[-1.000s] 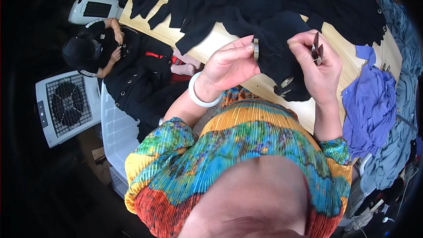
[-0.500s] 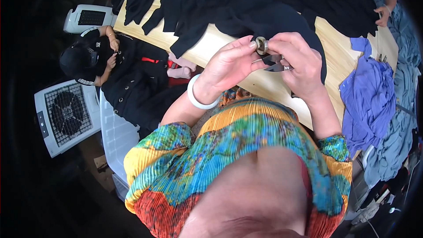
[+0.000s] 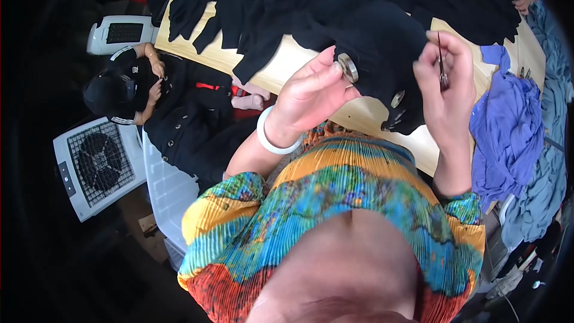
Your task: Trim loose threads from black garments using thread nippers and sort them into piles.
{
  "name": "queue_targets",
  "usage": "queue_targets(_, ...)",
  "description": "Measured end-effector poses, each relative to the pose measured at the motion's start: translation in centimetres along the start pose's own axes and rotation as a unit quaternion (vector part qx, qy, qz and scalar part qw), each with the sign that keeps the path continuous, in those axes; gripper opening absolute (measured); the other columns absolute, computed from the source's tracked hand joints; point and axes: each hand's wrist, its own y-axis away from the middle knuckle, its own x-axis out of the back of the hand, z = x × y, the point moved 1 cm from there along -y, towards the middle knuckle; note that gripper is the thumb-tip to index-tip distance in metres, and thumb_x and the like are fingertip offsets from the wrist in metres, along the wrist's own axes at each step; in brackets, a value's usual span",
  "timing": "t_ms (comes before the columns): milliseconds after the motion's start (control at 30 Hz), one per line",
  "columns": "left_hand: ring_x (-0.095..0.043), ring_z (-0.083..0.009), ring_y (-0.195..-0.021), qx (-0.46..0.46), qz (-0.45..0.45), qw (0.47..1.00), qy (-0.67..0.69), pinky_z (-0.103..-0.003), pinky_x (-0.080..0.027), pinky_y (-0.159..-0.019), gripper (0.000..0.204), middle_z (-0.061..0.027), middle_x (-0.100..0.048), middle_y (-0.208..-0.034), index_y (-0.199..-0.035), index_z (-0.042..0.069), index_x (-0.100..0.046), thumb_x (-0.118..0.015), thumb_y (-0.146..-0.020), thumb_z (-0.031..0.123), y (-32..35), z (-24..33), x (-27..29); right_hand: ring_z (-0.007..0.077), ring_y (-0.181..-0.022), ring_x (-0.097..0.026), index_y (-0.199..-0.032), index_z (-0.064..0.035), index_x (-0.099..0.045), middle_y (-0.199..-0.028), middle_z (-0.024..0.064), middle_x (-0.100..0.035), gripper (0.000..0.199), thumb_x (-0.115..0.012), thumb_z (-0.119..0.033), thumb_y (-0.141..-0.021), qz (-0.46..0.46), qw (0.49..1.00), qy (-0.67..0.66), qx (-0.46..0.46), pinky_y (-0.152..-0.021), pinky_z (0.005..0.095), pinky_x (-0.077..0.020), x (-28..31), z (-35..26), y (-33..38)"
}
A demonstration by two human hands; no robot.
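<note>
My left hand (image 3: 308,96), with a white bangle on the wrist, pinches a small pale ring-shaped roll (image 3: 348,68), which looks like a roll of tape, between thumb and fingertips above the table's near edge. My right hand (image 3: 452,93) is raised apart from it to the right, its fingers closed round slim dark thread snips (image 3: 443,72) that point away from me. Black fabric (image 3: 382,42) lies beneath both hands. On its near part rests another small round item (image 3: 397,98), with several small thin things beside it that I cannot make out.
Purple fabric (image 3: 505,134) lies at the table's right, beside grey-blue cloth (image 3: 532,197). Another person's hand (image 3: 522,0) touches the far right corner. At left a person in a black cap (image 3: 107,91) handles dark cloth beside a fan unit (image 3: 98,158) and a clear plastic bin (image 3: 164,194).
My right hand has moved away to the right from the roll, carrying the snips, whose blades were beside the roll before. My left hand still holds the roll, now tilted.
</note>
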Motion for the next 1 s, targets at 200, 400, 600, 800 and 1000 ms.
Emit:
queue_targets(200,-0.050,-0.0151,-0.099,-0.042,-0.027,0.998,-0.023,-0.033,-0.038,-0.085,0.028,-0.0024,-0.054,-0.108,-0.112,0.015,-0.049,-0.042,-0.086,0.008,-0.4,-0.5,0.0,0.0152,-0.067,-0.054,-0.102,0.0005,-0.042,-0.077,0.0095,-0.054,0.029,-0.052,-0.018,-0.082,-0.118,0.988,-0.076,-0.064,-0.063,0.0254,-0.0435,0.1,-0.7,3.5)
queue_targets(400,-0.047,-0.0157,-0.102,-0.077,-0.046,0.994,-0.067,-0.035,-0.035,-0.089,0.030,-0.0033,-0.052,-0.109,-0.115,0.012,-0.045,-0.044,-0.086,0.007,-0.7,-0.7,0.2,0.0093,-0.058,-0.052,-0.095,0.0008,-0.047,-0.068,0.0056,-0.054,0.021,-0.057,-0.009,-0.079,-0.127,0.985,-0.102,-0.063,-0.053,0.0196,-0.0400,-0.5,-0.8,3.3)
queue_targets(600,-0.047,-0.0159,-0.102,-0.132,-0.089,0.981,-0.108,-0.035,-0.035,-0.090,0.030,-0.0049,-0.050,-0.109,-0.115,0.009,-0.043,-0.045,-0.085,0.007,-0.8,-0.6,0.2,0.0067,-0.056,-0.048,-0.094,0.0001,-0.048,-0.067,0.0034,-0.052,0.019,-0.057,-0.008,-0.079,-0.130,0.980,-0.119,-0.097,-0.051,0.0190,-0.0379,-0.7,-0.7,3.2)
queue_targets(800,-0.047,-0.0156,-0.102,-0.145,-0.095,0.979,-0.108,-0.033,-0.035,-0.090,0.029,-0.0048,-0.050,-0.109,-0.115,0.007,-0.043,-0.045,-0.085,0.006,-0.9,-0.8,0.6,0.0062,-0.056,-0.047,-0.093,0.0006,-0.048,-0.066,0.0028,-0.051,0.019,-0.058,-0.007,-0.078,-0.119,0.982,-0.109,-0.095,-0.050,0.0188,-0.0371,-1.0,-0.5,3.4)
queue_targets(1000,-0.048,-0.0149,-0.100,-0.161,-0.088,0.976,-0.120,-0.030,-0.037,-0.088,0.027,-0.0045,-0.052,-0.106,-0.111,0.007,-0.046,-0.046,-0.084,0.003,-1.1,-1.0,0.6,0.0050,-0.055,-0.045,-0.091,0.0005,-0.049,-0.066,0.0023,-0.050,0.017,-0.057,-0.007,-0.079,-0.100,0.982,-0.132,-0.085,-0.049,0.0178,-0.0361,-1.4,-0.1,3.3)
